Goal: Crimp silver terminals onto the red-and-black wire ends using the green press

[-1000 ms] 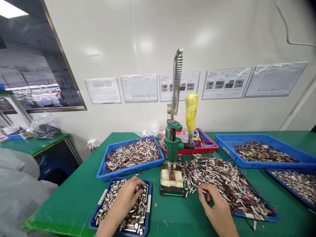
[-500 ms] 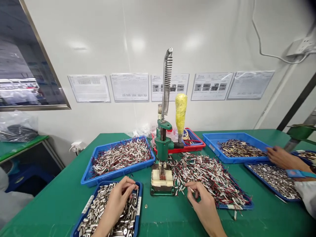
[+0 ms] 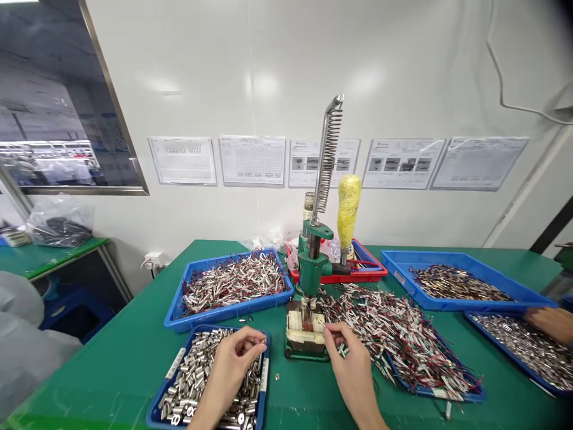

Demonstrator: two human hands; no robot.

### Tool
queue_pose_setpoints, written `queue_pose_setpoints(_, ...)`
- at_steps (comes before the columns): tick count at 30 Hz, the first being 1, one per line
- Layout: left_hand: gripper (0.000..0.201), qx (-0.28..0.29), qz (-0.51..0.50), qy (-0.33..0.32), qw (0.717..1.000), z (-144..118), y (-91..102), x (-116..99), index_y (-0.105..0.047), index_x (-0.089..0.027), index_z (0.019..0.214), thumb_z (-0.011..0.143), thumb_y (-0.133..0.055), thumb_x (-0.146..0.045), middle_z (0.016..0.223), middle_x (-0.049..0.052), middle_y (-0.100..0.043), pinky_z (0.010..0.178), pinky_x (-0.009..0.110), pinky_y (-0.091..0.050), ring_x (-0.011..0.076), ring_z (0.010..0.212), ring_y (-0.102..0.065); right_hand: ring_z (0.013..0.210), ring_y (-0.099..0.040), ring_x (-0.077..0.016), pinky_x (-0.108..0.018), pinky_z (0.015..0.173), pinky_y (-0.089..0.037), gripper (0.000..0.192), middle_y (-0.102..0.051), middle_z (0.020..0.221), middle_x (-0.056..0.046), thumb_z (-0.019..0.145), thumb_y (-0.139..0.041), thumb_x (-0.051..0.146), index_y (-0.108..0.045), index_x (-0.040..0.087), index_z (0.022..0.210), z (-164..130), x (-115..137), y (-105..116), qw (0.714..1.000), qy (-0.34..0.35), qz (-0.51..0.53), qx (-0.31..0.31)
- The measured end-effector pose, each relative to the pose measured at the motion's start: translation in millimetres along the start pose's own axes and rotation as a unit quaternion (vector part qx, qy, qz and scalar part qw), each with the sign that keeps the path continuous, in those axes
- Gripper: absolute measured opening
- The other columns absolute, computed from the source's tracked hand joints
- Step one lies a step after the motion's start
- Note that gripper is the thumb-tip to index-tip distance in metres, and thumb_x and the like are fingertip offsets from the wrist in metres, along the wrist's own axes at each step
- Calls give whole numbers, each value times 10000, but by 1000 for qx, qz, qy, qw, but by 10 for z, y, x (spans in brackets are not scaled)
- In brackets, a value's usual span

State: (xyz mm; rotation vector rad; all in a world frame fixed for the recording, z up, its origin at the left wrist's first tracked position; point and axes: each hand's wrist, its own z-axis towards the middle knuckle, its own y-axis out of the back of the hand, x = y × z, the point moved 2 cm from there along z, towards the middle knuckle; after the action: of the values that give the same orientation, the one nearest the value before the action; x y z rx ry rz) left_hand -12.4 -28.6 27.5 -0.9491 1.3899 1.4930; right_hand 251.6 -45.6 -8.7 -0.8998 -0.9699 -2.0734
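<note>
My left hand [image 3: 237, 365] is closed in a pinch above the right rim of a blue tray [image 3: 151, 412] of small metal cylinders [image 3: 192, 376]. Whatever lies between its fingertips is too small to make out. Thumb and forefinger of my right hand [image 3: 351, 365] are pinched at the right front of the green hand press [image 3: 311, 269], near its pale base block [image 3: 295, 325]. A small white wired part seems to be in that pinch, mostly hidden. To the right spreads a heap of white parts with red and black wires [image 3: 394, 334].
Another blue tray [image 3: 179, 319] of wired parts stands behind left. A red tray [image 3: 376, 275] sits behind the press, whose yellow-wrapped handle [image 3: 349, 209] rises upright. At right, a co-worker's hand [image 3: 553, 325] is over a tray of metal parts [image 3: 519, 346], near another blue tray [image 3: 403, 257].
My right hand has moved from the edge of the wired heap left to the press base. The left hand remains pinched by its tray's right rim. The camera view has turned left.
</note>
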Motion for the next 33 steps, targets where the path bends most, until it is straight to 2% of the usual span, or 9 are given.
queue_pose_setpoints(4,378,7,-36,15,999,-56,32,11,-836,-240,845,756,-719,-589,915,66,-804,873,364,-541,303,937,-715,585,-611,-173,-266,589,-489,420,-691,669,-16,927,-583,597,-663,213,775,87,98,-229,997,-61,36,-24)
queue_pose_setpoints(8,394,23,-59,38,997,-117,61,-27,-855,-298,810,684,-759,-658,954,64,-818,976,405,-537,343,1027,-718,586,-644,-187,-273,582,-492,444,-709,660,-33,935,-565,608,-641,214,744,171,179,-427,993,-86,65,-46)
queue_pose_setpoints(12,414,35,-29,23,999,-122,57,-30,-856,-300,858,720,-716,-664,919,61,-802,890,392,-554,320,936,-708,558,-624,-181,-275,559,-436,429,-684,627,-11,991,-486,557,-602,242,723,204,164,-500,995,-55,-51,-59)
queue_pose_setpoints(16,379,36,3,-7,999,-43,-16,-42,-841,-254,864,810,-646,-574,895,64,-795,803,358,-531,290,864,-699,544,-563,-182,-301,622,-394,461,-641,602,-4,989,-465,568,-558,249,669,196,96,-495,990,0,-127,-58)
queue_pose_setpoints(19,298,35,84,-45,995,1,-74,-103,-826,-268,880,876,-575,-428,916,57,-785,755,358,-505,280,836,-692,539,-524,-164,-308,676,-389,478,-618,602,2,1001,-452,561,-543,242,656,190,56,-496,988,23,-143,-59)
queue_pose_setpoints(21,266,60,137,-73,986,-8,-119,-140,-816,-292,915,885,-554,-330,932,47,-767,750,360,-494,267,814,-683,553,-508,-163,-306,677,-375,483,-605,612,1,1011,-439,556,-548,238,664,184,34,-504,986,33,-150,-61)
queue_pose_setpoints(24,260,126,189,-84,970,-72,-246,-124,-800,-320,973,844,-589,-240,967,39,-744,784,369,-489,267,835,-675,625,-517,-179,-298,668,-355,476,-597,648,-8,1025,-420,549,-562,235,697,171,-11,-518,987,42,-147,-57)
queue_pose_setpoints(29,291,204,264,-69,940,-196,-686,68,-769,-320,1085,815,-687,-251,1162,52,-724,1000,408,-420,315,1128,-630,687,-512,-179,-286,689,-361,417,-594,696,-2,1031,-456,507,-582,228,748,163,-82,-517,990,41,-128,-33)
queue_pose_setpoints(33,217,264,307,-79,911,-224,-1054,190,-755,-286,1021,837,-656,-227,1117,43,-714,915,361,-435,280,1053,-642,698,-506,-176,-286,701,-363,367,-593,715,2,1031,-483,456,-588,227,763,159,-88,-507,992,43,-116,-28)
